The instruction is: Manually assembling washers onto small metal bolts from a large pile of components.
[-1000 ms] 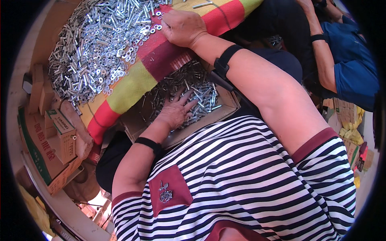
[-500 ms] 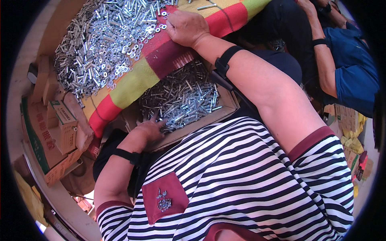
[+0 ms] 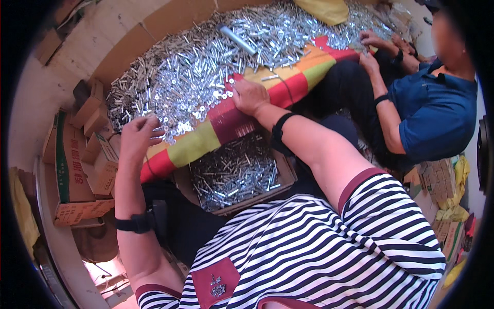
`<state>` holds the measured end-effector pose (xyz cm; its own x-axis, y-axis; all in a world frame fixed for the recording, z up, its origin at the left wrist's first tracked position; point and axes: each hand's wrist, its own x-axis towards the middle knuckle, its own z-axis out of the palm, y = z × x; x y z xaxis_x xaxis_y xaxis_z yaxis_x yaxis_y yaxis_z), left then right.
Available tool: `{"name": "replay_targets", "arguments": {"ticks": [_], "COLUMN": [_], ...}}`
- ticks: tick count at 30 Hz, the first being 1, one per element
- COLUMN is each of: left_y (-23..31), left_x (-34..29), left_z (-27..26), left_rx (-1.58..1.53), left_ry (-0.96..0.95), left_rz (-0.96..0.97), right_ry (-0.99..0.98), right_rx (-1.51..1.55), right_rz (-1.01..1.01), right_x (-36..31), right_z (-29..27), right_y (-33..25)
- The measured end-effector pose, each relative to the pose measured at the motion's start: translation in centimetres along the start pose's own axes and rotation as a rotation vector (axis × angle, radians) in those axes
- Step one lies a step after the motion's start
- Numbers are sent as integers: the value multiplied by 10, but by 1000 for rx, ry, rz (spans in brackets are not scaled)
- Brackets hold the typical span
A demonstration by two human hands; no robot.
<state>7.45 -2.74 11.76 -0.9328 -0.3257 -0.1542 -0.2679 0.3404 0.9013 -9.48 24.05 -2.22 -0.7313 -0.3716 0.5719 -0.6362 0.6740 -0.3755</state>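
Observation:
My left hand is raised at the left end of the heap, beside the washers. Its fingers are loosely bent and apart, and I see nothing between them. At the near edge of the heap, my right hand rests on the checked cloth with its fingers curled closed. What they may hold is hidden; a few washers lie right by the knuckles. Many metal sleeves and rods surround the washers. Below the cloth, a cardboard box full of metal bolts sits against my lap.
A larger metal tube lies on the heap, with a yellow sack behind it. Cardboard cartons stand at the left. At the right, a co-worker in a blue shirt has both hands at the heap's far end.
My left hand has come up out of the bolt box to the left edge of the heap. The right hand keeps its place on the cloth. The view has tilted up, showing more of the heap.

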Motion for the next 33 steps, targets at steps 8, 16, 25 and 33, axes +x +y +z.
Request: {"name": "replay_targets", "arguments": {"ticks": [8, 16, 25, 33], "left_y": [-97, -149, -116, -145], "left_x": [75, 93, 104, 127], "left_z": [-58, -62, -45, -5], "left_rx": [-350, 604, 475, 404], "left_ry": [330, 433, 393, 526], "left_rz": [-308, -209, -280, 103], "right_ry": [-13, -208, -252, -94], "right_rx": [224, -148, -323, -31], "right_rz": [144, 146, 290, 69], "right_x": [21, 111, 120, 72], "right_z": [-6, -4, 13, 48], "right_y": [2, -10, -18, -47]}}
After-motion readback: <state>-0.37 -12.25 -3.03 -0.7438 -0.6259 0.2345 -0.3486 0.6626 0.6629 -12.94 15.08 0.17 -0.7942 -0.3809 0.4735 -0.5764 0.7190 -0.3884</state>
